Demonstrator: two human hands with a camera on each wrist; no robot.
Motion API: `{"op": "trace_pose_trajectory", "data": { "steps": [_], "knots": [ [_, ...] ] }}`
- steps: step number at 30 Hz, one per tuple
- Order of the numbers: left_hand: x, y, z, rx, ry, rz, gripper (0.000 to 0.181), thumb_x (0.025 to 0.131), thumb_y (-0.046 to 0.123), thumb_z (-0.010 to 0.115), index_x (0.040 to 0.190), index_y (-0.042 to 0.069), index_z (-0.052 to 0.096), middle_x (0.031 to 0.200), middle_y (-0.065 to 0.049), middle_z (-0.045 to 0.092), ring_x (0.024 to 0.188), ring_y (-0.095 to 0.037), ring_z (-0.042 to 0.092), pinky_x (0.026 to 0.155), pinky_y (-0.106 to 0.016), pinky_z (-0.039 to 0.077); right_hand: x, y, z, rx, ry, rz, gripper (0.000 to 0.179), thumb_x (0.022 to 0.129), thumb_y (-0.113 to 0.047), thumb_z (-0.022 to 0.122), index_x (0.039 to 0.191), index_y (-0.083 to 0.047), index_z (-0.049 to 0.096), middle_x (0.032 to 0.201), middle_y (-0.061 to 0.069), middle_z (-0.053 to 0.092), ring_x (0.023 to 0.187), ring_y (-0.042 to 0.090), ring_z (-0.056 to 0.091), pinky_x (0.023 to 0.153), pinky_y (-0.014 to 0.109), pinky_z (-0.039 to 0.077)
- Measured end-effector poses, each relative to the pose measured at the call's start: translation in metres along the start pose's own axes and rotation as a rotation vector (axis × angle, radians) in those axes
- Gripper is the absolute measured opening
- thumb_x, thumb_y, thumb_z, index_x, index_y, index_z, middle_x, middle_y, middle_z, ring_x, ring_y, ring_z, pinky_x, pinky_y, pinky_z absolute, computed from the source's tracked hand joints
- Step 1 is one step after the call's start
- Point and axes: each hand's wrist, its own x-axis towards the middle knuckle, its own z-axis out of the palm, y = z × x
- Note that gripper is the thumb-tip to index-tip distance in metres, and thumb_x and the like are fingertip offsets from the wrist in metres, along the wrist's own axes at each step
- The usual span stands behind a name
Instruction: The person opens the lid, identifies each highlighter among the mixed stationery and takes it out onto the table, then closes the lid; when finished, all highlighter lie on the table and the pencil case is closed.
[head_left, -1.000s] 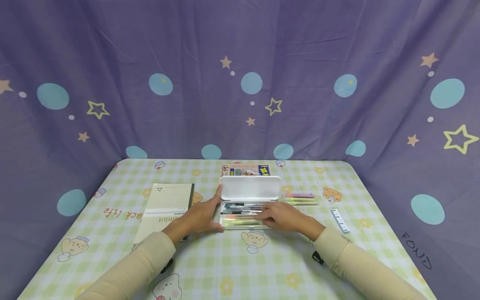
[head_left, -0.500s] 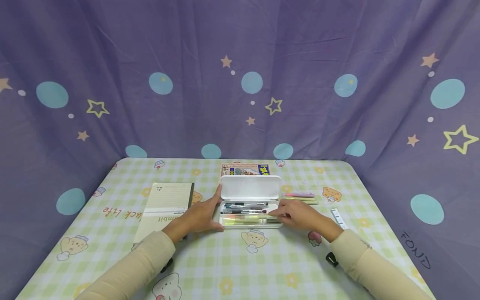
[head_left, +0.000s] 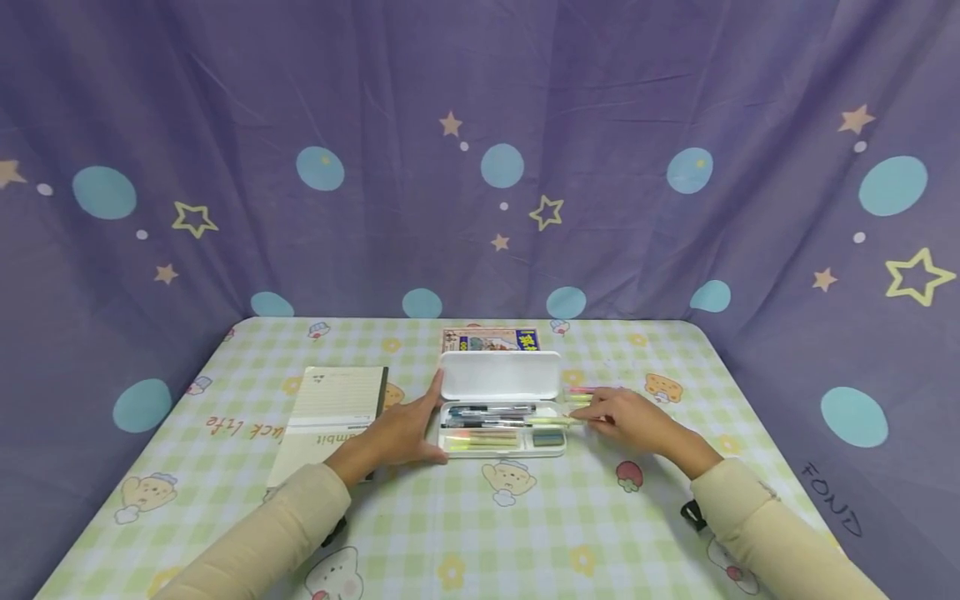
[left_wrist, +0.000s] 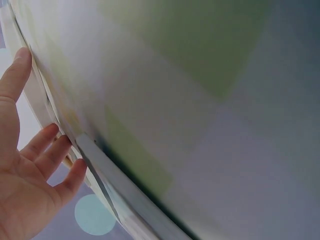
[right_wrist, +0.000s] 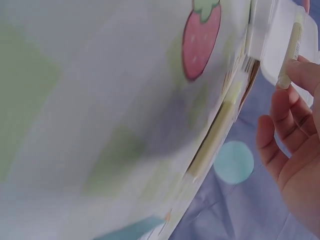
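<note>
A white pencil case (head_left: 501, 455) lies on the table with its lid (head_left: 500, 376) raised. Several pens (head_left: 487, 411) lie in its back part, yellowish highlighters (head_left: 483, 438) in a front compartment, and a small dark block (head_left: 548, 437) beside them. My left hand (head_left: 401, 429) rests against the case's left end, index finger extended toward the lid and thumb at the front corner. Between thumb and fingertips, my right hand (head_left: 626, 417) pinches one end of a pale yellow highlighter (right_wrist: 292, 47), whose other end points left over the case's right part.
More highlighters (head_left: 579, 397) lie right of the case, partly behind my right hand. A cream notebook (head_left: 337, 400) is at the left, under my left forearm. Behind the raised lid sits a colourful printed booklet (head_left: 491, 340). A purple curtain (head_left: 480, 275) hangs past the table's far edge.
My right hand has moved right from the front compartment, drawing a yellow highlighter out with it; the dark block now shows. The left hand has stayed at the case.
</note>
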Motion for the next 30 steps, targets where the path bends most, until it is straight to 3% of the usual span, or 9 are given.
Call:
{"op": "trace_pose_trajectory", "data": {
  "steps": [5,11,30],
  "knots": [
    [0.0,0.0,0.0,0.0,0.001,-0.018,0.144,0.071,0.06,0.086,0.163,0.009,-0.013,0.153,-0.008,0.054,0.117,-0.034,0.068,0.107,-0.045,0.051,-0.011,0.01,-0.007,0.015,0.025,0.03,0.03,0.091,-0.004,0.073,0.116,-0.019,0.079,0.089,-0.006,0.066,0.07,-0.002,0.049,0.061,0.02,0.046],
    [0.0,0.002,-0.001,-0.033,0.0,-0.037,0.144,0.071,0.057,0.087,0.163,0.011,-0.013,0.152,-0.007,0.055,0.123,-0.034,0.065,0.109,-0.046,0.05,-0.023,0.022,-0.009,-0.004,0.036,0.072,0.031,0.088,-0.004,0.077,0.116,-0.018,0.079,0.085,-0.007,0.064,0.066,-0.003,0.042,0.058,0.017,0.041],
    [0.0,0.0,0.002,-0.024,-0.008,-0.041,0.145,0.071,0.061,0.085,0.162,0.015,-0.018,0.156,-0.006,0.05,0.126,-0.035,0.063,0.114,-0.044,0.046,-0.04,0.049,-0.006,-0.068,-0.015,0.148,0.029,0.089,-0.005,0.076,0.115,-0.017,0.08,0.086,-0.006,0.066,0.07,0.0,0.049,0.06,0.019,0.044]
  ]
}}
